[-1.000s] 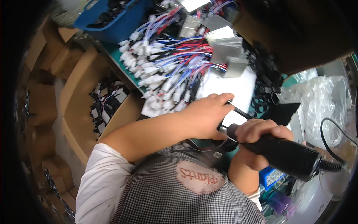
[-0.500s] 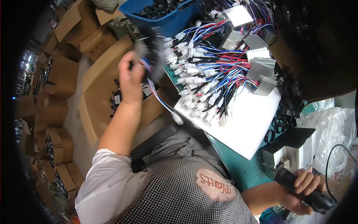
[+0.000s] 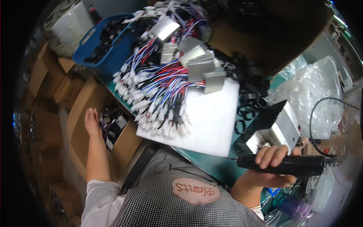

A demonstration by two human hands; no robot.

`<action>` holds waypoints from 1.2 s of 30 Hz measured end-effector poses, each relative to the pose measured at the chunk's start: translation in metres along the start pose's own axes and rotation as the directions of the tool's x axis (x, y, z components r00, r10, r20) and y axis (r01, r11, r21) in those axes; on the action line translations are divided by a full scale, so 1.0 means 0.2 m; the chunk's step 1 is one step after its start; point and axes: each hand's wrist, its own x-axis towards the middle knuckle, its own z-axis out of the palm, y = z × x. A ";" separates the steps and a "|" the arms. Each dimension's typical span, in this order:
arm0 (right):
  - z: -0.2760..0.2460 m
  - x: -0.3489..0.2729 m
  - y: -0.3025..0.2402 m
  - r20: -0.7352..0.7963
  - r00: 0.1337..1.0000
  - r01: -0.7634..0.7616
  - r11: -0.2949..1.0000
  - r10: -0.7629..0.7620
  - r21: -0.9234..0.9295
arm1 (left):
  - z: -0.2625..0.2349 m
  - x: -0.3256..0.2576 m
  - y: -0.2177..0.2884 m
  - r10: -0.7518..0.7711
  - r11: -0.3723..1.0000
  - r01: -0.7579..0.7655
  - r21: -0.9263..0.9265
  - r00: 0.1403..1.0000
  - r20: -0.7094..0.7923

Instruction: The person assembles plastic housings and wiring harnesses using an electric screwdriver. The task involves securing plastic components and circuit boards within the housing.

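Observation:
My left hand (image 3: 91, 122) is over the cardboard box (image 3: 79, 113) at the left, its fingers stretched out and nothing visible in them. Beside it in the box lie several dark parts with wires and pale labels (image 3: 112, 123). My right hand (image 3: 273, 160) grips a black electric screwdriver (image 3: 304, 165) whose bit points left over the bench edge. Close to that hand stands a white and black boxy device (image 3: 278, 126). Bundles of wires with white connectors (image 3: 162, 90) and flat silver metal plates (image 3: 202, 68) lie on a white foam sheet (image 3: 211, 121).
A blue basket (image 3: 85, 47) of black parts stands at the far left of the green bench (image 3: 200, 157). Black ring-shaped parts (image 3: 247, 111) lie right of the foam. Clear plastic bags (image 3: 314, 94) and a black cable (image 3: 311, 125) are at the right. A large dark carton rises behind.
My left hand went down from beside the wires to the box, and the wired black part it held is out of it. The screwdriver swung level. The whole view turned.

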 end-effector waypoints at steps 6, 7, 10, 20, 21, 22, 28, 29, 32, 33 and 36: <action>-0.08 -0.05 0.03 0.026 0.999 -0.041 0.999 0.041 -0.020 | 0.84 -0.39 0.56 0.412 0.884 -0.466 -0.019 0.760 0.503; -0.09 -0.05 0.04 0.023 0.999 -0.031 0.999 0.031 -0.016 | 0.97 -0.48 0.62 0.454 0.845 -0.534 -0.025 0.694 0.559; -0.11 -0.04 0.03 0.006 0.999 -0.047 0.999 0.047 -0.020 | 1.31 -0.70 0.78 0.608 0.613 -0.777 -0.146 0.346 0.714; -0.14 -0.04 0.02 -0.009 0.977 -0.215 0.977 0.215 0.000 | 2.36 -0.77 0.81 0.497 0.012 -0.994 -0.105 -0.085 0.864; -0.15 -0.05 0.00 -0.022 0.959 -0.283 0.959 0.284 0.027 | 2.48 -0.76 0.81 0.430 0.003 -1.000 -0.014 -0.011 0.903; -0.18 -0.05 0.00 0.021 0.954 -0.299 0.952 0.298 0.065 | 2.57 -0.74 0.81 0.391 0.031 -0.996 0.088 0.093 0.915; -0.13 0.02 0.00 -0.115 0.952 -0.284 0.959 0.283 0.005 | 3.04 -0.53 0.67 0.216 -0.079 -0.976 0.205 0.184 0.959; -0.11 0.05 -0.03 -0.136 0.920 -0.366 0.930 0.367 0.032 | 3.08 -0.54 0.66 0.127 -0.147 -0.973 0.180 0.162 0.979; -0.10 0.10 -0.08 -0.043 0.916 -0.400 0.916 0.398 -0.042 | 3.20 -0.56 0.59 0.001 -0.255 -0.961 0.105 0.108 0.994; -0.10 0.12 -0.08 -0.023 0.916 -0.401 0.913 0.400 -0.073 | 3.23 -0.61 0.57 -0.073 -0.284 -0.953 0.105 0.131 0.989; -0.13 0.11 -0.04 -0.004 0.924 -0.383 0.923 0.383 0.024 | 3.22 -0.63 0.57 -0.066 -0.425 -0.903 0.058 0.095 0.993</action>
